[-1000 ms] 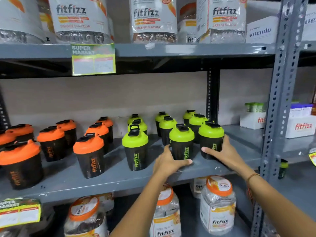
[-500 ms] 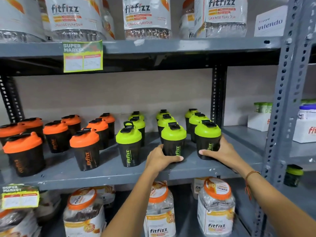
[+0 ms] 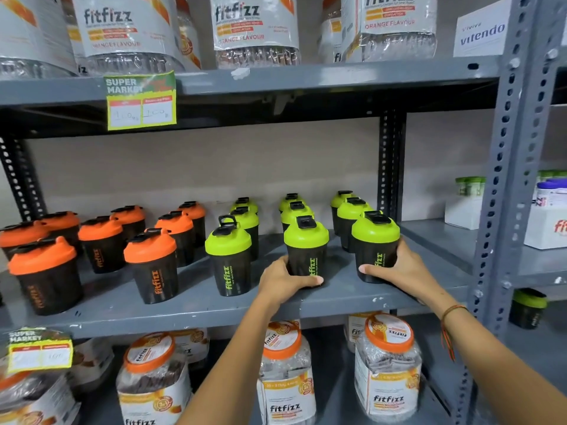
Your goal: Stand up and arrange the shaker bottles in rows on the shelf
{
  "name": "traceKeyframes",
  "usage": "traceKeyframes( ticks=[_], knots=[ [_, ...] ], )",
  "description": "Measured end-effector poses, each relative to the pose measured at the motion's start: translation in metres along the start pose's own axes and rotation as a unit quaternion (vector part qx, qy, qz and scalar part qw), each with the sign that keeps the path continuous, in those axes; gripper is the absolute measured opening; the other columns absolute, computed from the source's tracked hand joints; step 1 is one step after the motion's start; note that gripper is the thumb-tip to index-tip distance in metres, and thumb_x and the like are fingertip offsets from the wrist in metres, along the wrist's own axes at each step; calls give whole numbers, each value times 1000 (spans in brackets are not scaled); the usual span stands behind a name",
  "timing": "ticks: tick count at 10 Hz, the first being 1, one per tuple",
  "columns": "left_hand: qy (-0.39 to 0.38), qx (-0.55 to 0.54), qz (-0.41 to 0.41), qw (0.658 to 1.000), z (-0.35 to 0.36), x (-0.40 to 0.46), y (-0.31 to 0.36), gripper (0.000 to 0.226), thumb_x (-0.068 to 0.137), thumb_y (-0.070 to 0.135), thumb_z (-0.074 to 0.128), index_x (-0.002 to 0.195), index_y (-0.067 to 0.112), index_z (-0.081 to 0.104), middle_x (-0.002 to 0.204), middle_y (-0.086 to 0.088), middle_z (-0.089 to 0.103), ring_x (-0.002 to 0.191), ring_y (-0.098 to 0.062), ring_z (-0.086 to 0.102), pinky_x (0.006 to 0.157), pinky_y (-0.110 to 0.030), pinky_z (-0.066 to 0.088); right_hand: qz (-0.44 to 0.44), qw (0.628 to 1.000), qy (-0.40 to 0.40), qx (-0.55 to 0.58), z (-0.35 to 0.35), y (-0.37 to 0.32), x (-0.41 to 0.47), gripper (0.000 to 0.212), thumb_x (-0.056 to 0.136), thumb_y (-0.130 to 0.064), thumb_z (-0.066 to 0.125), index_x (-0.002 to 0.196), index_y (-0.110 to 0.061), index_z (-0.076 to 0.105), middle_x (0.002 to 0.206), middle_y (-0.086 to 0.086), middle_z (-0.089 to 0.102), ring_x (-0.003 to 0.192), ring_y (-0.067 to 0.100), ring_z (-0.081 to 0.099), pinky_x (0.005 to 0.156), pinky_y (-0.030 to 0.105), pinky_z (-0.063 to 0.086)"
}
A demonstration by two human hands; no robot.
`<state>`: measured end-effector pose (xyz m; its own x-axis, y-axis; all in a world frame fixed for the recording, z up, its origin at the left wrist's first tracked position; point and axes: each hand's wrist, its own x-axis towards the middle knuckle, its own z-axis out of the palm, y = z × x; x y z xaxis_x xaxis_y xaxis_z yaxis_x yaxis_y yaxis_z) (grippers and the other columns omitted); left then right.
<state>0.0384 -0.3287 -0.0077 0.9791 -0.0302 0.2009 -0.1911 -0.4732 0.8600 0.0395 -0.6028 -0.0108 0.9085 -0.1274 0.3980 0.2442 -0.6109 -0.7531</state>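
Black shaker bottles stand upright in rows on the grey middle shelf (image 3: 190,314): several with orange lids (image 3: 150,265) on the left, several with green lids on the right. My left hand (image 3: 280,282) wraps the base of the front middle green-lidded shaker (image 3: 306,243). My right hand (image 3: 395,268) grips the lower body of the front right green-lidded shaker (image 3: 375,237). A third front green shaker (image 3: 228,256) stands free to the left, its cap loop raised. Both held bottles rest on the shelf.
Large fitfizz jars (image 3: 254,26) fill the shelf above and more jars (image 3: 388,369) the shelf below. A perforated grey upright (image 3: 503,191) stands to the right of my right arm. Price tags (image 3: 141,101) hang on shelf edges. One green shaker (image 3: 528,308) sits on the neighbouring rack.
The view has shifted slightly. Both hands stay on the same two front green shakers, closing a little more around their bases; the bottles have barely moved.
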Motion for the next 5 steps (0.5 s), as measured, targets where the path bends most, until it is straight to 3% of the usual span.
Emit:
traceKeyframes(
  ticks=[1,2,3,4,5],
  knots=[
    [-4,-2,0,1000,0,0,1,68,45,54,87,105,30,66,103,12,72,94,-8,65,90,-38,53,6,1000,-6,-1,0,-1,1,110,50,-63,86,141,-24,37,133,4,60,118,22,58,99,40,50],
    [-12,2,-3,1000,-3,-2,5,84,43,56,88,116,25,61,114,9,69,102,-11,63,95,-39,51,22,1000,-14,-11,-2,-4,1,121,41,-76,81,140,-25,33,134,3,59,119,23,57,100,42,49],
    [-22,32,-15,999,-7,-8,6,107,42,63,86,131,19,49,130,3,60,116,-17,57,100,-40,47,21,999,-6,39,-6,-5,-2,128,38,-78,82,143,-37,23,141,-2,53,125,19,54,106,43,45],
    [-3,104,-11,995,-14,-24,4,112,46,66,83,138,16,42,137,-2,56,123,-23,53,99,-41,47,16,995,38,88,-5,-8,-18,131,39,-79,81,148,-41,18,152,1,42,136,21,46,112,49,39],
    [29,150,16,988,-15,-44,-3,117,50,68,80,144,16,34,138,-6,55,125,-27,52,94,-41,48,-15,983,148,105,3,-17,-46,119,49,-81,74,147,-34,26,151,4,42,133,21,46,109,48,42]
  ],
)
